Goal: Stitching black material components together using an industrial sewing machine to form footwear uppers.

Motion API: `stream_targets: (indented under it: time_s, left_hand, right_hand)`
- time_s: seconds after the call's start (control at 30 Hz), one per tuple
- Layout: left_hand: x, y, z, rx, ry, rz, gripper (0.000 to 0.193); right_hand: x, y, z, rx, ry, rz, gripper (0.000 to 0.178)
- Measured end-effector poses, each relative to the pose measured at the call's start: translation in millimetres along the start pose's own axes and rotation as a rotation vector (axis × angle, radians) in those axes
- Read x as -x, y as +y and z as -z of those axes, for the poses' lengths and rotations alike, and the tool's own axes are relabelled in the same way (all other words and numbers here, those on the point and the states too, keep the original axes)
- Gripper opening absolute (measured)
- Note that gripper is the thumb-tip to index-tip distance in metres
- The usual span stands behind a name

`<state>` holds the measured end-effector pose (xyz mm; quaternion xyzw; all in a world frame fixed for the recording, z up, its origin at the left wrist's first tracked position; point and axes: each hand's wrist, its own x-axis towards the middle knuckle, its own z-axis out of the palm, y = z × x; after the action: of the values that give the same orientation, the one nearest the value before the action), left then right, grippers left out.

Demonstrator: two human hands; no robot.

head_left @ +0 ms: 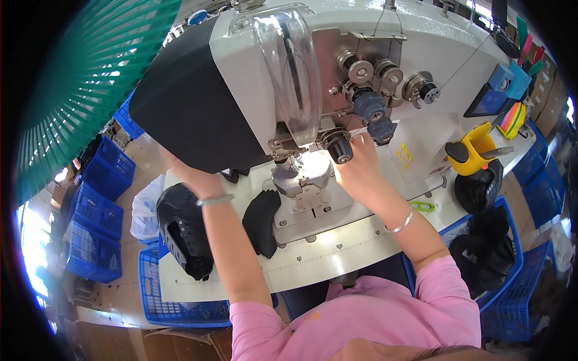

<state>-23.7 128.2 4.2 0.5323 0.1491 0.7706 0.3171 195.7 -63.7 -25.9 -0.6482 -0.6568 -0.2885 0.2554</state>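
The step in hand looks like attending to the needle area of the sewing machine (241,72), perhaps its thread, rather than feeding in a piece. The right hand (358,171) reaches up to the right of the lit presser foot (299,174), its fingers partly bent and partly hidden behind the round tension knobs (368,108); I cannot tell how far they are closed or whether they pinch anything. The left hand (191,179) is blurred, and its fingers pass out of sight behind the black cover (195,99), so their opening and any hold cannot be told. The black shoe upper (183,231) lies on the table (355,239) nearer the person than the left fingers, beside that wrist. A curved black piece (262,222) lies to the right of the left forearm, at the edge of the machine's bed, apart from both sets of fingers. Beyond the right wrist, to the right, are a green thread clipper (423,206), a yellow holder (477,146) and another dark upper (478,188). The next move seems to call for finishing at the needle with steady right fingers, then freeing the left ones to take up the curved piece and bring it flat under the foot.
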Motion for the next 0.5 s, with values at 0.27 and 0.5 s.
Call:
stream_targets:
  time_s: [0.27,0.5]
  left_hand:
    - [65.2,180.1,-1.9,-1.223,-0.514,-0.375,0.012]
    - [95.7,150.8,6.2,-0.576,-0.87,0.379,0.017]
  right_hand:
    - [-7.8,-70.1,49.5,-0.835,0.086,0.118,0.042]
    - [15.2,-37.5,13.9,-1.583,-0.566,-0.072,0.028]
